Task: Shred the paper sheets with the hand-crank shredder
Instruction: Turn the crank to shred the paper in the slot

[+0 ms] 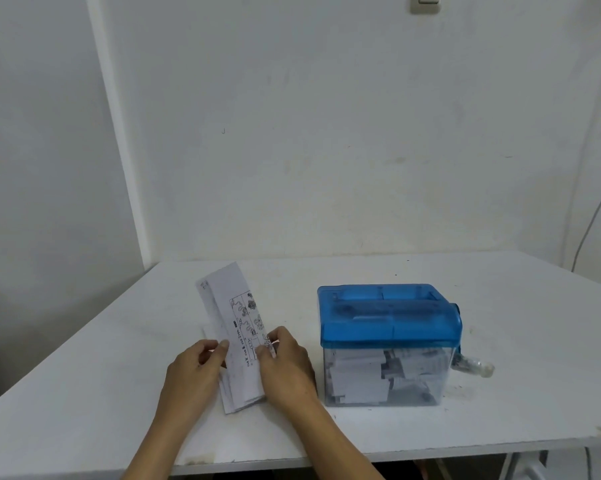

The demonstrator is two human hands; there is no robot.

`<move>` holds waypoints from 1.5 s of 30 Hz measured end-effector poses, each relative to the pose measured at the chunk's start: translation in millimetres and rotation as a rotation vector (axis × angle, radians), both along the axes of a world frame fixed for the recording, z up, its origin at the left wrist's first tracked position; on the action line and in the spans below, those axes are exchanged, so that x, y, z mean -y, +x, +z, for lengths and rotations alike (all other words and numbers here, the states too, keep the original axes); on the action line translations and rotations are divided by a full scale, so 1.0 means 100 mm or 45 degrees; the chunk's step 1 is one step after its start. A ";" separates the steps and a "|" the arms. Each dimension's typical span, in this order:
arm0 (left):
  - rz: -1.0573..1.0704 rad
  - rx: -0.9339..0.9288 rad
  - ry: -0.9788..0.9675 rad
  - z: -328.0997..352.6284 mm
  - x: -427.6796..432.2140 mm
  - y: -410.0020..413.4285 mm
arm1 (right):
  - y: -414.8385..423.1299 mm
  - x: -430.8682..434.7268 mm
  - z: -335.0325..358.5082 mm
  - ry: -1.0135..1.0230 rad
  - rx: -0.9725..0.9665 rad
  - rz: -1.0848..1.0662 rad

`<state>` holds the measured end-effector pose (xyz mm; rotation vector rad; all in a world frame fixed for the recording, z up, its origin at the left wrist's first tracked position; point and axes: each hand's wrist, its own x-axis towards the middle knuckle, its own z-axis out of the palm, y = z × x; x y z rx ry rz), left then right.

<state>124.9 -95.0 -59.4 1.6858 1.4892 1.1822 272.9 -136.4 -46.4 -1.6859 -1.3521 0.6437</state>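
A folded bundle of white paper sheets with black printed drawings (235, 317) lies on the white desk (84, 393), left of the middle. The bundle is long and narrow. Its long axis runs from the near edge of the desk toward the wall, and the far end leans a little to the left. The near end touches the desk; if the far end is lifted or flat, I cannot tell. Both hands hold the near half of the bundle. The left hand (188, 372) pinches the left edge, with the thumb on top of the paper and the fingers curled. The right hand (287, 365) pinches the right edge between the thumb and the fingers. Just beside the right hand, but not touching it, stands the hand-crank shredder with a translucent blue lid and a clear plastic bin (389, 341). Its long axis goes from left to right, and the slot in the lid follows the same direction. The clear crank handle (474, 363) sticks out from the right end. Inside the bin are white paper shreds (361, 375).
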 end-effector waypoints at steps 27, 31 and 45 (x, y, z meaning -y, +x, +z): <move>-0.177 0.636 -0.181 0.53 0.18 0.02 | -0.14 0.05 0.41 0.240 -0.574 0.144; -0.169 0.584 -0.255 0.49 0.14 -0.01 | -0.14 0.04 0.41 0.140 -0.525 0.109; 0.267 -0.436 0.062 0.07 0.05 -0.02 | -0.06 0.07 0.39 0.138 -0.459 0.031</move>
